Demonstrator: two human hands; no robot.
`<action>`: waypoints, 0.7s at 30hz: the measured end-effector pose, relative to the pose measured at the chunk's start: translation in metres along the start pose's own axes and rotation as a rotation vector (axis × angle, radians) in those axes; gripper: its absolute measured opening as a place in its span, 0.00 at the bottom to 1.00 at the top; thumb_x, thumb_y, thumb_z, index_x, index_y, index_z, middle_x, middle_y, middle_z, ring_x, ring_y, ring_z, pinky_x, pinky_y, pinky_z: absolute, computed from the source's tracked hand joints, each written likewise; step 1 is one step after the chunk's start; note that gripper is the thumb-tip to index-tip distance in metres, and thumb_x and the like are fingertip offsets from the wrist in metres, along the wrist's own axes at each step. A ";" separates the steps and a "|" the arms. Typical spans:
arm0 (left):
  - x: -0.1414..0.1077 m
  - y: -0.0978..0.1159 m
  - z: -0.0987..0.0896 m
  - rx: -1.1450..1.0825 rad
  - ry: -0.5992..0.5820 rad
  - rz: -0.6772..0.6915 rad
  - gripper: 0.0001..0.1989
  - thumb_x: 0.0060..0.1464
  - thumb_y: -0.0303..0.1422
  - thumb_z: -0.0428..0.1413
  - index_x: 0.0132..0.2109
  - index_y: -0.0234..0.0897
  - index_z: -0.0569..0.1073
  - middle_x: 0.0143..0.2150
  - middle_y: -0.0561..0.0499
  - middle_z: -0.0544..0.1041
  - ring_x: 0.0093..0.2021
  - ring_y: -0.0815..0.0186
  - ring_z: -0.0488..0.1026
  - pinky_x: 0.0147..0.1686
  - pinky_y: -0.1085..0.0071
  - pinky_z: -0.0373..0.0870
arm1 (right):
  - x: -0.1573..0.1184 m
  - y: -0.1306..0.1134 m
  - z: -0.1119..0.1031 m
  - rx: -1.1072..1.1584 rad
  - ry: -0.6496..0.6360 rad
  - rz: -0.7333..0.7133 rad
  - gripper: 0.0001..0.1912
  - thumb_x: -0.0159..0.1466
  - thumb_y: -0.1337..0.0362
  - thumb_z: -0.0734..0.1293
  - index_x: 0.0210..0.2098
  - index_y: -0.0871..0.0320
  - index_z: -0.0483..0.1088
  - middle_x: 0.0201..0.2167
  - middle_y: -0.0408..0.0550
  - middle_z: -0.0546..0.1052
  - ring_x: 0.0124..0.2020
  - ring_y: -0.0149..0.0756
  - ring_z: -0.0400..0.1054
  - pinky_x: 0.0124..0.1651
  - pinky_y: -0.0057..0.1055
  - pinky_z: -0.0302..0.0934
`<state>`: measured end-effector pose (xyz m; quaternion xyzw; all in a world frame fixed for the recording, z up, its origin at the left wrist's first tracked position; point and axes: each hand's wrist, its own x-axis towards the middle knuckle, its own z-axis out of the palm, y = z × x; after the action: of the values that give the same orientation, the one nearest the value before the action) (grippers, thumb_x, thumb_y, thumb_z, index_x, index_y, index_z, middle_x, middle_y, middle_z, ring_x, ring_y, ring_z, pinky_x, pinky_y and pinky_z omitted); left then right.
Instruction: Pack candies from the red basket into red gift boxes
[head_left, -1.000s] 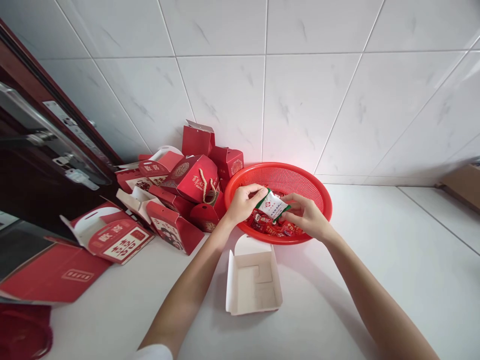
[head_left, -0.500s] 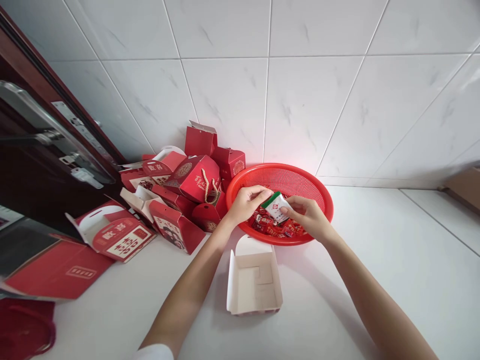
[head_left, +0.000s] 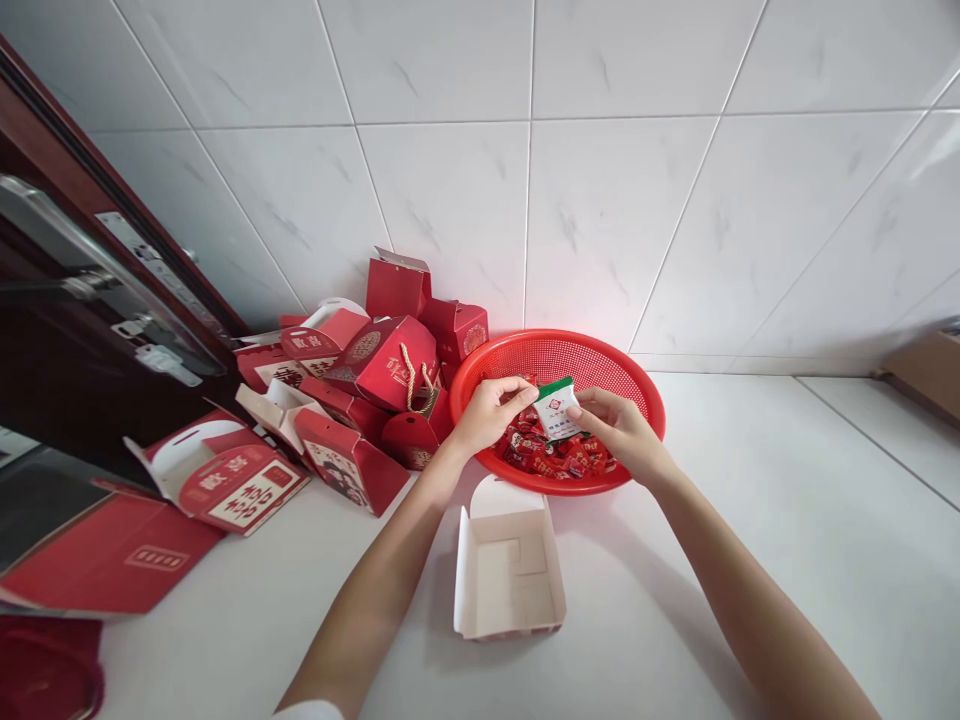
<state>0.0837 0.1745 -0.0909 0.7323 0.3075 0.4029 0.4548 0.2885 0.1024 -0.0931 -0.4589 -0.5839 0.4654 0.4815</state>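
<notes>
Between my two hands, above a red plastic basket (head_left: 651, 400), is a small white packet (head_left: 556, 412) with a green top edge and red print. My left hand (head_left: 496, 410) pinches the packet's upper left corner. My right hand (head_left: 616, 428) grips its right side between thumb and fingers. Red-wrapped candies (head_left: 541, 458) lie in the basket under the packet. In front of the basket stands an open box (head_left: 506, 575), white inside, with nothing in it and its rounded flap raised toward the basket.
Several red gift boxes (head_left: 390, 362) are piled left of the basket, against the tiled wall. More open red boxes (head_left: 244, 480) lie further left, near a dark door with a metal handle (head_left: 166, 362). A brown carton (head_left: 926, 372) sits at the far right.
The packet has turned more upright, its printed face now spread flatter between my hands. The view has shifted slightly. Both hands keep their hold.
</notes>
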 end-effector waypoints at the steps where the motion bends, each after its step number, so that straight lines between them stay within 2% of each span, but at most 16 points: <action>1: 0.000 -0.001 0.000 0.003 -0.002 -0.003 0.23 0.56 0.54 0.60 0.33 0.35 0.78 0.32 0.50 0.77 0.36 0.62 0.72 0.40 0.68 0.70 | 0.000 0.000 0.000 -0.005 0.015 0.000 0.24 0.62 0.42 0.73 0.43 0.56 0.76 0.43 0.52 0.85 0.45 0.47 0.80 0.51 0.42 0.75; 4: 0.002 -0.004 0.000 0.010 -0.014 -0.005 0.23 0.57 0.54 0.59 0.34 0.35 0.78 0.33 0.50 0.77 0.37 0.61 0.73 0.41 0.68 0.70 | 0.000 0.000 -0.001 -0.009 0.043 0.005 0.24 0.61 0.41 0.73 0.43 0.55 0.75 0.41 0.51 0.85 0.44 0.46 0.81 0.50 0.41 0.76; 16: 0.001 -0.004 0.002 0.000 -0.068 0.001 0.19 0.58 0.48 0.59 0.33 0.35 0.78 0.33 0.49 0.79 0.36 0.61 0.75 0.39 0.67 0.70 | 0.001 0.006 0.002 -0.004 0.020 -0.023 0.22 0.60 0.42 0.75 0.40 0.55 0.75 0.37 0.50 0.83 0.42 0.47 0.80 0.47 0.43 0.75; 18: 0.001 -0.005 0.003 -0.005 -0.041 0.000 0.18 0.59 0.47 0.59 0.34 0.35 0.79 0.33 0.49 0.80 0.37 0.60 0.76 0.40 0.67 0.71 | 0.001 0.007 0.002 0.022 0.028 -0.021 0.23 0.59 0.42 0.75 0.38 0.54 0.74 0.37 0.50 0.83 0.41 0.47 0.79 0.47 0.44 0.75; 21: 0.004 -0.009 0.003 -0.077 0.080 -0.019 0.18 0.58 0.48 0.60 0.37 0.36 0.80 0.37 0.48 0.81 0.41 0.59 0.78 0.45 0.65 0.73 | 0.002 0.009 0.001 0.033 0.109 -0.027 0.24 0.57 0.40 0.76 0.33 0.53 0.69 0.33 0.48 0.82 0.38 0.46 0.78 0.44 0.43 0.75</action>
<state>0.0873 0.1798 -0.0989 0.6948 0.3165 0.4389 0.4738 0.2878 0.1060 -0.1017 -0.4674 -0.5553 0.4428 0.5264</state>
